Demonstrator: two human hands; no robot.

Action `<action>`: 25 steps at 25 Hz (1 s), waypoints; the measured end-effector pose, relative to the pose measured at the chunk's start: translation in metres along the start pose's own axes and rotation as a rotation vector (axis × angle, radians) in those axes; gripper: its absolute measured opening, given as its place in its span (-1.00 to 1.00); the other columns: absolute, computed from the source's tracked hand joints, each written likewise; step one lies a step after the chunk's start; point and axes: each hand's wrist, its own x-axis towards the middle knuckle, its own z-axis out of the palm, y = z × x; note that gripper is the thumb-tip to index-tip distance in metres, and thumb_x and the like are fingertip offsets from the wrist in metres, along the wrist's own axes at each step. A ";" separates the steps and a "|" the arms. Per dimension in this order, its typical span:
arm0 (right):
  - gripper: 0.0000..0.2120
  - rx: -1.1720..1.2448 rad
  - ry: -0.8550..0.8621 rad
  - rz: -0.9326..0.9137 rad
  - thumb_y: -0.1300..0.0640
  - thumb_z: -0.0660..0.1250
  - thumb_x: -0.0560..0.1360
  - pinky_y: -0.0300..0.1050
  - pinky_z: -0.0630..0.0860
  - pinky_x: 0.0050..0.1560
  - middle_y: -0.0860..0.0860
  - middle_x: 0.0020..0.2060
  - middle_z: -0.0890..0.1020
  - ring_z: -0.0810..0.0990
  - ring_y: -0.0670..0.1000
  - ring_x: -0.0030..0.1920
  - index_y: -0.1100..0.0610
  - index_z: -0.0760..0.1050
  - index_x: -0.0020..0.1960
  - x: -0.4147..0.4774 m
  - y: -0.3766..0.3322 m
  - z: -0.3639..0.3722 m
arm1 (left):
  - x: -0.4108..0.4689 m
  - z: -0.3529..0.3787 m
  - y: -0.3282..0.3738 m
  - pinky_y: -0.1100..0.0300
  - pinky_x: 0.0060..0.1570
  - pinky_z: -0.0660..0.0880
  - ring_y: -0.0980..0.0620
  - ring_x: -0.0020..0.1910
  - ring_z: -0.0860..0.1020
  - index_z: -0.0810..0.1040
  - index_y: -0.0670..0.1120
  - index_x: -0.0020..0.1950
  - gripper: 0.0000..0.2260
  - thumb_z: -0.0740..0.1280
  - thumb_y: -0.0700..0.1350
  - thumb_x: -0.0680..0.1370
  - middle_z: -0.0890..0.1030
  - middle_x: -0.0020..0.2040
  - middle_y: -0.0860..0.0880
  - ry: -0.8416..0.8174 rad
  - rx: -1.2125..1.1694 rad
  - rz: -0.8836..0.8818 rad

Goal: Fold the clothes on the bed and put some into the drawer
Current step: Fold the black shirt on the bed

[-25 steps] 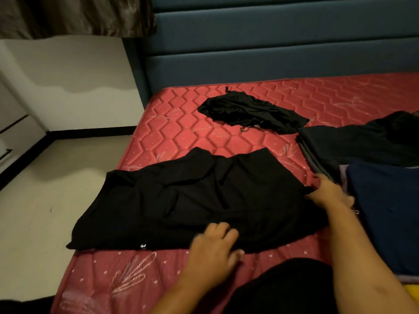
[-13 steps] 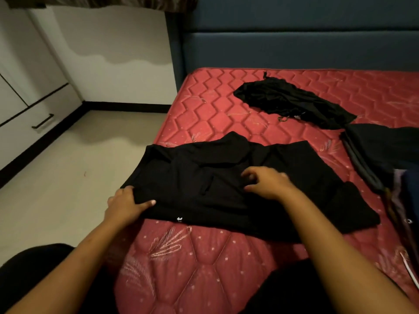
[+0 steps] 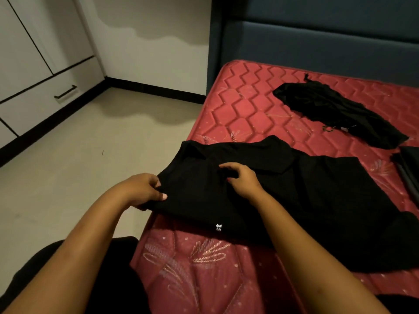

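A wide black garment (image 3: 283, 200), marked with a small white logo near its front hem, is spread flat on the near left corner of the red quilted mattress (image 3: 238, 105), with its left edge reaching the mattress side. It is laid out flat, by the look of it, so that a fold can be made cleanly.

That left edge is gripped by the left hand (image 3: 145, 191), with the thumb seen on top and the fingers tucked beneath the cloth. The hold suggests that this side is meant to be lifted and carried across. The right hand (image 3: 242, 180) is set on the middle of the garment with fingers bent. Whether cloth is pinched or only pressed cannot be told, since black lies on black. It is probably placed there to mark and hold the fold line.

A crumpled black cloth (image 3: 335, 116) is left further up the mattress, well apart, and appears unfolded. Dark clothes (image 3: 408, 168) are partly seen at the right edge. A white drawer with a black bar handle (image 3: 65, 94) stands closed across the floor.
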 end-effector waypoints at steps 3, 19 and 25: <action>-0.44 0.074 0.082 -0.186 0.57 0.14 0.34 -0.49 0.33 0.21 -0.05 0.07 0.63 0.56 -0.06 0.21 0.13 0.62 0.14 0.012 -0.023 0.021 | -0.009 -0.010 -0.010 0.15 -0.08 0.53 -0.04 -0.05 0.55 0.48 -0.12 0.20 -0.74 0.38 -0.11 0.55 0.55 0.02 -0.10 -0.270 0.247 -0.156; -0.59 -0.440 0.390 0.317 0.30 0.26 0.46 0.03 0.46 0.27 0.07 0.21 0.59 0.55 0.14 0.22 0.01 0.53 0.25 -0.042 0.162 -0.221 | -0.006 0.085 0.083 0.02 0.05 0.52 -0.06 0.27 0.38 0.24 0.02 0.48 -0.48 0.24 -0.03 0.52 0.36 0.33 0.00 0.433 0.655 0.426; -0.33 -0.464 0.398 0.718 -0.21 0.21 0.54 0.23 0.19 0.36 0.16 0.46 0.27 0.25 0.27 0.41 -0.19 -0.03 0.54 -0.014 0.215 -0.246 | 0.046 0.174 0.207 0.05 0.01 0.50 -0.02 0.21 0.43 0.35 0.03 0.36 -0.62 0.25 0.04 0.56 0.43 0.23 0.03 0.440 0.653 0.644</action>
